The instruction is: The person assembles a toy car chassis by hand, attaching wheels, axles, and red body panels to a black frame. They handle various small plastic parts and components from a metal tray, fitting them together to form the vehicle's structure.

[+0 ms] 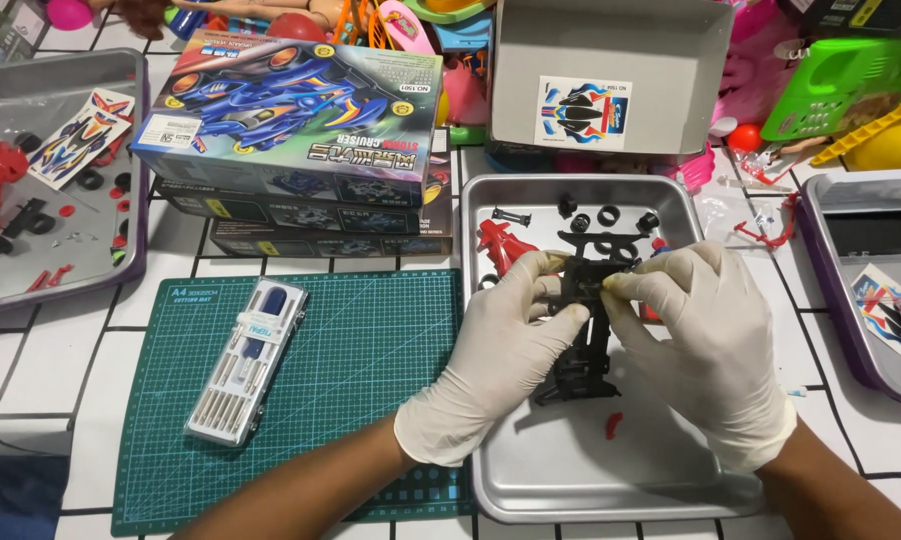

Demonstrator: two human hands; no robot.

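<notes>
Fingers [561,318] of both your gloved hands pinch the black chassis [583,335] between them, its long axis running toward you over the tray [621,480].

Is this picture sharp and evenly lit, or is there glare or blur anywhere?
Head view: bright, even light; soft sheen on the metal tray, no harsh glare. The left hand and right hand on the black chassis look sharp, casting faint shadows. The toy pile along the top edge is slightly softer, and straight lines bend a little near the edges.
</notes>
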